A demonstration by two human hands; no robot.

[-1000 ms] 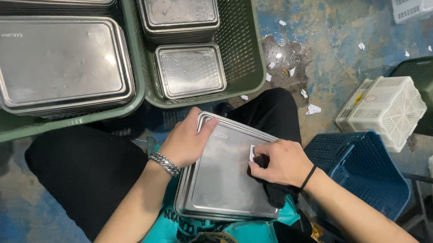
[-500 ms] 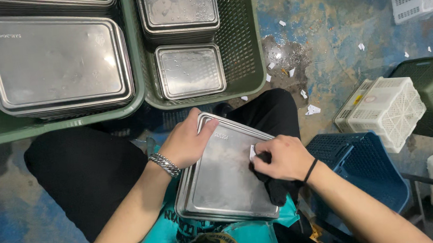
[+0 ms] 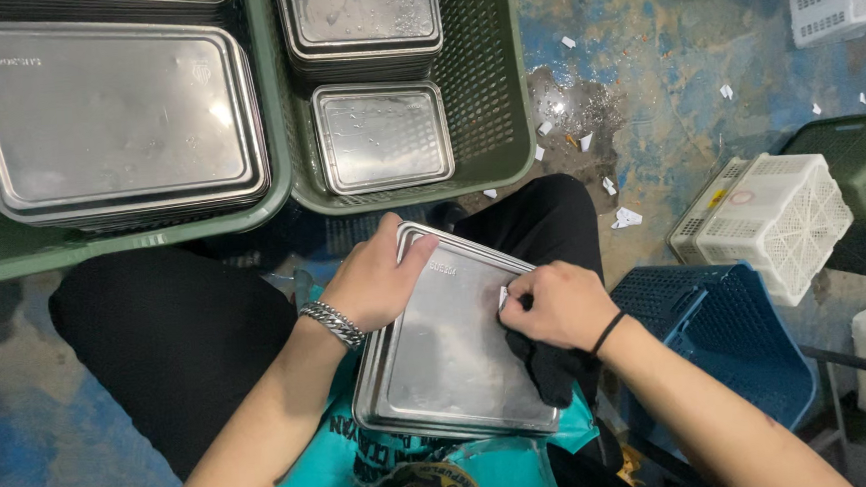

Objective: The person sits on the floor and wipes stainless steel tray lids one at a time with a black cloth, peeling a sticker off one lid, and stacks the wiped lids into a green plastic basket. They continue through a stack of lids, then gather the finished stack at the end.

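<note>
Clearly, the person sits low over the floor [image 3: 703, 66] with a small stack of steel trays [image 3: 450, 358] resting on the lap, the upper edge tilted away so the flat bottom faces the camera. The left hand [image 3: 375, 277] lies spread on the upper left corner of the top tray, fingers over the rim, and it seems to hold the stack steady so it does not slide off the knees. The right hand [image 3: 552, 304] is closed narrow, with thumb and fingertips pinched on a small white sticker [image 3: 503, 297] near the right edge of the tray, and a dark cloth [image 3: 551, 367] is tucked under this hand, against the tray's right side. I cannot tell if the sticker is already loose. On the left wrist there is a metal bracelet [image 3: 333, 323], on the right wrist a thin black band [image 3: 609, 331]. In front of the knees stand two green baskets [image 3: 504, 99]; the left one carries a stack of large trays [image 3: 110, 118], the right one two stacks of smaller trays [image 3: 378, 136], wet with drops. Small white paper scraps [image 3: 627, 218] lie on the wet blue floor, near a white crate [image 3: 767, 218] and a blue crate [image 3: 720, 346].
</note>
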